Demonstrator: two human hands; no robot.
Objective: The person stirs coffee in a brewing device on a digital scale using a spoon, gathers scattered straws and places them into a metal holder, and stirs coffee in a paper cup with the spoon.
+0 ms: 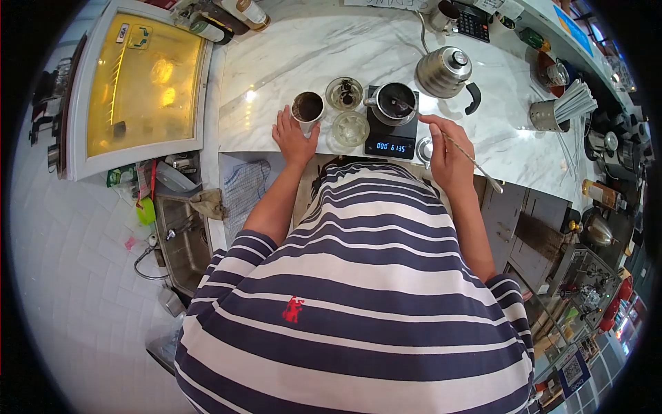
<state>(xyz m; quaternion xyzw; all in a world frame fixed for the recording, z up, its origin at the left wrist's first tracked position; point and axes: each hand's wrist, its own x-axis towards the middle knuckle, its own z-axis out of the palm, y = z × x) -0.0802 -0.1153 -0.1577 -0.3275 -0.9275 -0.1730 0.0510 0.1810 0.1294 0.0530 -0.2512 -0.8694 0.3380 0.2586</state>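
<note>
My right hand (452,153) grips a long, thin stirring spoon (478,167) with a twisted handle. The spoon's far end dips into dark liquid in a metal cup (370,102). Under that cup is a black digital scale (374,146) with lit blue digits. My left hand (295,141) is around the near side of a white cup (314,125) with dark contents, its fingers on the left and thumb on the right. Between the two cups stand a glass with dark bits inside (344,93) and a clear glass (351,129).
A gooseneck kettle (441,72) stands behind the scale on the marble counter (283,65). Farther right is a metal container of straws (552,116). Bottles (227,17) line the back left, beside a yellow-lit glass-door cabinet (148,83). A sink (186,241) lies below left.
</note>
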